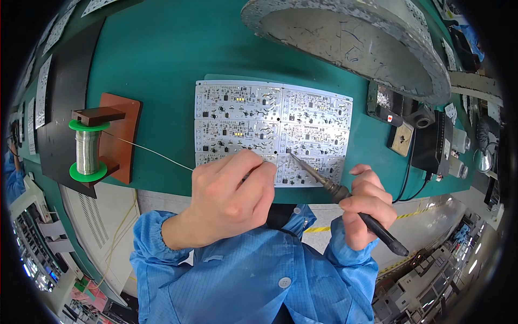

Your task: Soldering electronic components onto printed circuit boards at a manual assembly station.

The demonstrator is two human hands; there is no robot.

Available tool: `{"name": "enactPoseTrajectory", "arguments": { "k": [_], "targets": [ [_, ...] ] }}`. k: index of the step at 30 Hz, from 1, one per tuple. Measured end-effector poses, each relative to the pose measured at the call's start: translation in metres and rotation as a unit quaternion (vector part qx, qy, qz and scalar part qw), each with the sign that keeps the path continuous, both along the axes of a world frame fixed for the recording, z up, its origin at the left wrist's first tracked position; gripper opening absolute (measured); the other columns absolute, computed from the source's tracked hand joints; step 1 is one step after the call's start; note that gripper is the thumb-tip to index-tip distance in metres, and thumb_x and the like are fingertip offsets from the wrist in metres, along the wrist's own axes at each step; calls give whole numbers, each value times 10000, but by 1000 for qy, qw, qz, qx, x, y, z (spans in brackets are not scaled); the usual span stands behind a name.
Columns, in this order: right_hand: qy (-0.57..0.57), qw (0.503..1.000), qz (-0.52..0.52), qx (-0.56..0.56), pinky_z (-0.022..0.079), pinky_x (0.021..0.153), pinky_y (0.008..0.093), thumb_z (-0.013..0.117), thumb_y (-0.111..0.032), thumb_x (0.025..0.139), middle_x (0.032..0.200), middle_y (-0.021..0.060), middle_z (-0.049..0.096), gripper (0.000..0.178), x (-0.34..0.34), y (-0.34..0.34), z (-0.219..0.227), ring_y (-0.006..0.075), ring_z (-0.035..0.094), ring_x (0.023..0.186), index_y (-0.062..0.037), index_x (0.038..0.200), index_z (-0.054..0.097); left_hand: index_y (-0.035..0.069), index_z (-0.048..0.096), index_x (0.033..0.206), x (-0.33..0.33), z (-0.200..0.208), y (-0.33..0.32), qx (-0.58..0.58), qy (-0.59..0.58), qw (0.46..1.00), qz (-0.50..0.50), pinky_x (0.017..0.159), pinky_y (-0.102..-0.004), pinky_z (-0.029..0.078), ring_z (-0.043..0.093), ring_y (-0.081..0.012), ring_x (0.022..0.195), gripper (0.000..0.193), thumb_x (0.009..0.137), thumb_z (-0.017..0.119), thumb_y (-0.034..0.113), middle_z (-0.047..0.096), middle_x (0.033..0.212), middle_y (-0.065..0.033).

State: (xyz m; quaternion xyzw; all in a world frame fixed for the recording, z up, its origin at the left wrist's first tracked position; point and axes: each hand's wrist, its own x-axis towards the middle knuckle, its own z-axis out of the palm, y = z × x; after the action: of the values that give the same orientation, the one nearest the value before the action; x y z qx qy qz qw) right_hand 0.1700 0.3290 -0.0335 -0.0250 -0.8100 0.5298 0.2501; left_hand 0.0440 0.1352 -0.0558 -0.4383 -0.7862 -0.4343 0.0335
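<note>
A white panel of circuit boards [314, 137], dotted with small black and yellow parts, lies on the green mat in front of me. My right hand [369, 202] is closed round the dark handle of a soldering iron [335, 189]; its tip meets the panel, or is just above it, near a small black part. My left hand [229, 189] is closed over the panel's near left part and hides some of it. Solder wire [156, 151] runs into that hand from a spool [87, 153] with green ends. The wire's free end is hidden by my fingers.
The spool's reddish-brown stand [127, 140] is on the left, beside a black board [67, 97]. A big round grey hood [345, 40] overhangs the far right. An iron holder with a tan pad [401, 138] and a black box with cables [433, 143] stand at right.
</note>
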Motion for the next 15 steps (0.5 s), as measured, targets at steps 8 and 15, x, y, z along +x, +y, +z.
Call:
{"name": "enactPoseTrajectory", "arguments": {
  "k": [8, 15],
  "targets": [
    [18, 999, -31, -2, 460, 733, 434, 694, -146, 767, 572, 31, 492, 111, -6, 7, 2, 187, 441, 563, -41, 782, 663, 38, 643, 798, -24, 7, 4, -21, 32, 999, -19, 448, -293, 429, 565, -178, 560, 178, 638, 685, -27, 528, 734, -42],
    [6, 999, -35, 18, 475, 737, 428, 685, -116, 747, 576, 34, 508, 96, -18, 9, -1, 198, 468, 575, -34, 795, 669, 42, 654, 817, -35, 3, 15, -50, 51, 997, -26, 459, -304, 436, 569, -171, 585, 187, 643, 687, -17, 527, 748, -33]
  ]
}}
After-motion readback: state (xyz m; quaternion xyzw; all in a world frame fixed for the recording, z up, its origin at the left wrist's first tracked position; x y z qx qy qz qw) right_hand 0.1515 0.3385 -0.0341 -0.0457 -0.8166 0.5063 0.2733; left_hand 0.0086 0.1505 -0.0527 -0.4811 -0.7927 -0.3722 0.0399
